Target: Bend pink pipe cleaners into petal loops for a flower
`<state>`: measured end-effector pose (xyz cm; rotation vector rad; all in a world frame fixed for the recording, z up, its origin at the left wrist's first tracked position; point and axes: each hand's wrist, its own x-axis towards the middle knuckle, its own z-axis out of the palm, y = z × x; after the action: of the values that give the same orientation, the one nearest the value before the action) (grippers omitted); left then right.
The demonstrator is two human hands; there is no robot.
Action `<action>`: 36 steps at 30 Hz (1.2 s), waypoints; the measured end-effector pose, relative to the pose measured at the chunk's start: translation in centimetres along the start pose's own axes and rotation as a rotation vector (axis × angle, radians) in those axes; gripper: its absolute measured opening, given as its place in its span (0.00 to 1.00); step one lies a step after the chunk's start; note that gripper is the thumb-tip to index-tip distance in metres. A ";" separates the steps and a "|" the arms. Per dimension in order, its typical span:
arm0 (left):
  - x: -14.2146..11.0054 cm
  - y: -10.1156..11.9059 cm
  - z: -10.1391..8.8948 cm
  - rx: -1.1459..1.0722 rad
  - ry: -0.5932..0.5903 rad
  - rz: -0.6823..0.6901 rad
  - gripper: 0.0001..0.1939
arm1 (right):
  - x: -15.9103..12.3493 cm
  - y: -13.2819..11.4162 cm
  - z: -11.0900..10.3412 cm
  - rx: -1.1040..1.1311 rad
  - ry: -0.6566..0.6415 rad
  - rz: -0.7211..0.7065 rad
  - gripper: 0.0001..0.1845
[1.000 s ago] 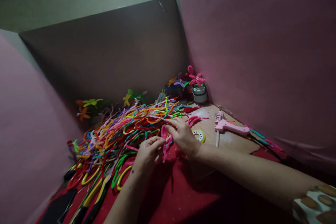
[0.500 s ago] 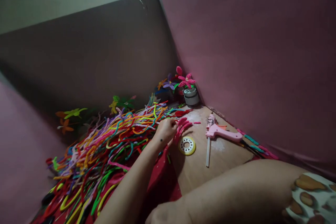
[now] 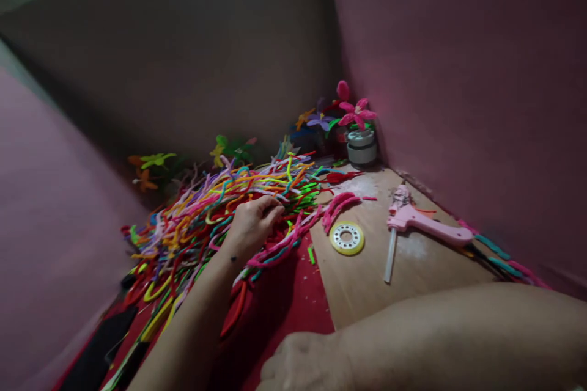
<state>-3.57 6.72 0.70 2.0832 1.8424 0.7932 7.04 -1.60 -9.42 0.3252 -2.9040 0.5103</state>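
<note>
Pipe cleaners (image 3: 195, 217) beneath left hand (image 3: 251, 226)

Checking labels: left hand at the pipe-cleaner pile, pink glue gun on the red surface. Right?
No: the pink glue gun lies on the brown board, not the red surface, as the head view shows. The left hand at the pipe-cleaner pile stands.

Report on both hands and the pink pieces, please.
Left hand at pipe-cleaner pile, grip unclear. Right hand low in frame. Pink pieces on board. Glue gun clear of both hands.
</note>
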 end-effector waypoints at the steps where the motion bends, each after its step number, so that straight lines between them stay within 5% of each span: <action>1: -0.6 -0.7 -0.6 -0.022 0.004 -0.035 0.10 | -0.2 -0.3 -0.4 -0.043 -0.003 -0.009 0.02; 4: -2.1 -2.8 -2.0 -0.152 -0.017 -0.135 0.11 | -0.8 -0.8 -1.0 -0.129 0.051 -0.041 0.01; 8: -3.7 -4.4 -3.0 -0.258 -0.197 -0.130 0.11 | -1.1 -1.1 -0.7 -0.170 0.169 -0.025 0.05; 15: -4.5 -7.3 -3.2 0.354 -0.348 0.188 0.09 | -0.8 -1.1 -0.3 -0.152 0.360 0.025 0.16; 22: -4.8 -7.7 -3.2 0.420 -0.289 0.183 0.09 | -1.0 -1.0 -1.1 -0.028 0.447 0.163 0.14; 26: -5.4 -6.4 -4.9 0.208 -0.182 0.218 0.10 | -1.0 -0.6 -2.0 0.317 0.497 0.316 0.15; 31: -6.0 -4.6 -5.2 0.088 -0.129 0.331 0.10 | -0.8 1.0 -3.0 1.191 0.740 0.750 0.18; 33: -6.1 -4.0 -4.7 0.065 -0.175 0.351 0.09 | -0.9 1.8 -3.5 1.387 0.918 0.743 0.22; 36: -6.3 -3.3 -3.8 0.023 -0.254 0.330 0.10 | -1.4 3.0 -4.9 1.535 1.191 0.620 0.15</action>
<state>-8.75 0.55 0.63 2.4110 1.4049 0.5450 8.31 3.17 -6.13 -0.5638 -0.9680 1.9881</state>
